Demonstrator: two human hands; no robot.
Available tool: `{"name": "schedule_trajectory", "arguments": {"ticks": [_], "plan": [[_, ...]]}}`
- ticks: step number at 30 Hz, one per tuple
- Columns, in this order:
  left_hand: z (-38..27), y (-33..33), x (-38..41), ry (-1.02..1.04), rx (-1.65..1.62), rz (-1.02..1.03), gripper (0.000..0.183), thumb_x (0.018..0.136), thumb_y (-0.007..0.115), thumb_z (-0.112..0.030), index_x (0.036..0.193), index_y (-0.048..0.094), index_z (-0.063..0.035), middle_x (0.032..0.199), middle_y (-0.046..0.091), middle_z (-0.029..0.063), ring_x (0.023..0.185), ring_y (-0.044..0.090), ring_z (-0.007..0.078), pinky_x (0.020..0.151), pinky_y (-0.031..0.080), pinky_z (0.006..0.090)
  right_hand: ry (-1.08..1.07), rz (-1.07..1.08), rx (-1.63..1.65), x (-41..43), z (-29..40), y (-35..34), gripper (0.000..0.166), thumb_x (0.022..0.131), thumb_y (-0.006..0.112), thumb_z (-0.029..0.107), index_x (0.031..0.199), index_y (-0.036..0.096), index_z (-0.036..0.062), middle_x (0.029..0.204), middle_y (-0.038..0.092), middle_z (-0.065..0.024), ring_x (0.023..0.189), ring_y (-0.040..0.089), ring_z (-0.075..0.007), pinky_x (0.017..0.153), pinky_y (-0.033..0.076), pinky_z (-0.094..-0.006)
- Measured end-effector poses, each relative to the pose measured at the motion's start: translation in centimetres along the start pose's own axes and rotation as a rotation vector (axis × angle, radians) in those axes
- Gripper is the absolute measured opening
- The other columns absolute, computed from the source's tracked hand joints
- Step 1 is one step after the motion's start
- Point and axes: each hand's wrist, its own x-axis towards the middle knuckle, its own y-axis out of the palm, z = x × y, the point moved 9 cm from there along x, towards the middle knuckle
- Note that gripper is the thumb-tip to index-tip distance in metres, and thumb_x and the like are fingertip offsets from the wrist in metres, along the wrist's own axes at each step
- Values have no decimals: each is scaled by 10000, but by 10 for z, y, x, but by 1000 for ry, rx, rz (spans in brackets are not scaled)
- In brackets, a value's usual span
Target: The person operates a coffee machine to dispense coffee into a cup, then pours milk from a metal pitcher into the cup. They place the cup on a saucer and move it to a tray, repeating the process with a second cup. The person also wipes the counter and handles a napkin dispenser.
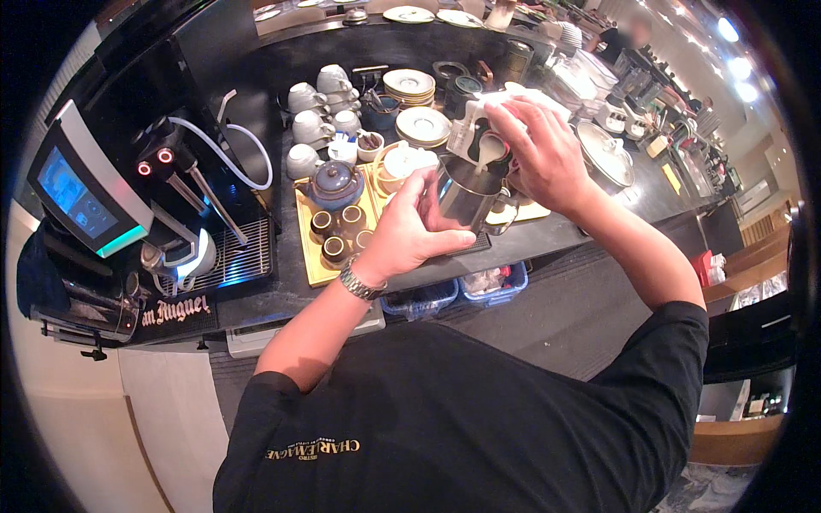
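My left hand (417, 221) is wrapped around a stainless-steel milk pitcher (465, 202), whose handle points right. Above it, my right hand (542, 147) grips a tilted carton (463, 136), and a pale, milk-like liquid (482, 165) runs from its spout into the pitcher. Part of the carton is hidden by my right fingers. Left of the pitcher, a blue teapot (333, 185) and several small dark cups (334, 249) stand on a yellow tray (306, 256). A white teapot (403, 159) sits just behind my left hand.
A coffee machine with a lit screen (82, 192) and drip grate (247, 253) stands left. Stacked white cups (310, 127) and saucers (423, 125) are behind the tray. Right of my right hand lies a round glass lid (604, 154). Blue bins (494, 292) stand below the counter edge. A person (619, 48) is far off.
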Motion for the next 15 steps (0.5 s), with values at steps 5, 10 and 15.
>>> {"name": "schedule_trajectory", "arguments": {"ticks": [5,10,15], "plan": [[5,-6,1,12,101,-27,846,725,937,-139,1371,419,33,1067,533,12,916,555,52,791,566,237,-44,-46,-58,4,0,-3,702,761,690,112,1445,531,117,1184,628,-130,1110,625,-342,904,504,-463],[-3,-7,1,62,151,-45,853,720,940,-142,1382,426,12,1119,587,43,970,587,71,854,551,265,-72,-53,-96,6,-2,-3,663,801,657,133,1452,530,123,1201,626,-131,1118,622,-336,910,498,-465],[-3,-7,-1,35,75,-50,890,706,951,-140,1405,419,-1,1230,604,83,1101,596,106,937,528,294,-85,-65,-108,10,-1,-6,637,813,643,148,1442,544,117,1204,626,-133,1109,625,-326,912,497,-454]]}}
